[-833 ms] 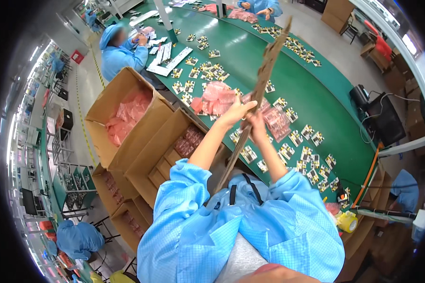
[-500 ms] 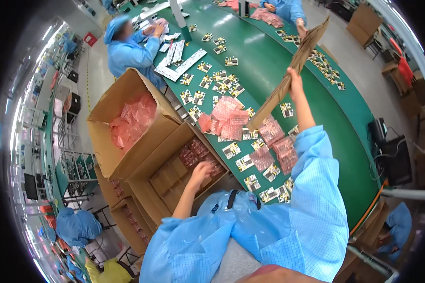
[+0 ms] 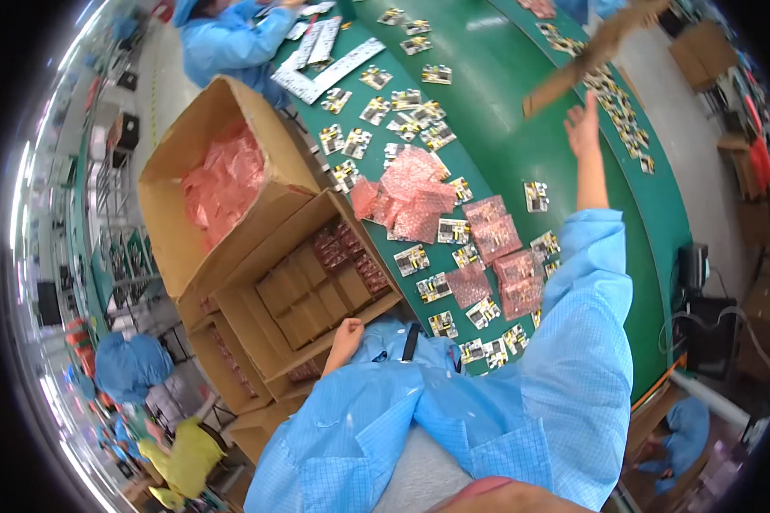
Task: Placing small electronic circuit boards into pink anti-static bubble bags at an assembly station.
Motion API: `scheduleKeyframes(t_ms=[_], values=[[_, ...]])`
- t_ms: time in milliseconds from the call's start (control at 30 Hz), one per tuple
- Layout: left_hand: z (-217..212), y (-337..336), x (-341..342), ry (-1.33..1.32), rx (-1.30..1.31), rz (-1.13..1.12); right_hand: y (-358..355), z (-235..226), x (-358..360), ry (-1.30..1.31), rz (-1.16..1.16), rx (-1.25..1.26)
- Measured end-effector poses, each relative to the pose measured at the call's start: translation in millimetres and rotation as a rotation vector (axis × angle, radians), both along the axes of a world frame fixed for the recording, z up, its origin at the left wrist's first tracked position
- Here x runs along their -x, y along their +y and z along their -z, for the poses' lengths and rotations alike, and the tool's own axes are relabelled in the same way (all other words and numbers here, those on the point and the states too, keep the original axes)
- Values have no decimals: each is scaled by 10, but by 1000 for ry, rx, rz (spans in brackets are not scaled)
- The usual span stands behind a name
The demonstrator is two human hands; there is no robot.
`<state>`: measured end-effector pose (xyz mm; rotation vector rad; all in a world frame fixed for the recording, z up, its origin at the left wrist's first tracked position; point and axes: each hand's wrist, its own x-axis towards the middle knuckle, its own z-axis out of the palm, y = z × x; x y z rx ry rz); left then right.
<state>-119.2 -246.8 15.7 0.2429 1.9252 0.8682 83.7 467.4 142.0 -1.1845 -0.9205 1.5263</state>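
Observation:
Stretched out over the green table (image 3: 488, 94), my right hand (image 3: 583, 128) is open with its fingers spread. Just beyond the fingertips is a motion-blurred strip of folded brown cardboard (image 3: 586, 58), apart from my hand. My left hand (image 3: 346, 338) is low, with fingers curled and nothing visible in them, beside the near edge of an open cardboard box (image 3: 269, 321). Inside that box are cardboard dividers (image 3: 295, 286) and pink-wrapped packs (image 3: 351, 256). Pink bubble bags (image 3: 415, 192) lie piled on the table, and wrapped boards (image 3: 518, 282) lie closer to me.
Many loose circuit boards (image 3: 406, 120) cover the table's left side. A taller box (image 3: 171, 184) holds pink bags (image 3: 227, 175). White strips (image 3: 342, 68) lie near a co-worker in blue (image 3: 231, 43). Another co-worker's blue sleeve (image 3: 573, 8) shows across the table.
My right hand has let go of the cardboard, which has moved farther away to the upper right. My left hand has drawn back from over the box to its near edge. The view has shifted.

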Motion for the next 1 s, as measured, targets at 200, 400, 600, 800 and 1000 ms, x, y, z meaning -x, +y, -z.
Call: scheduleKeyframes(t_ms=[200,400,600,800,1000], values=[[42,796,385,109,-230,195,-2432,943,-1205,-470,-1,-59],[258,1336,518,-92,-93,342,-4285,996,-3240,-583,354,24],[248,1387,268,-195,-25,243,-4805,1217,-4176,-852,625,279],[-41,1238,-3,-22,23,254,-4799,1738,-4747,-1059,628,443],[200,1199,31,33,-10,240,-4971,2010,-5552,-1275,619,490]])
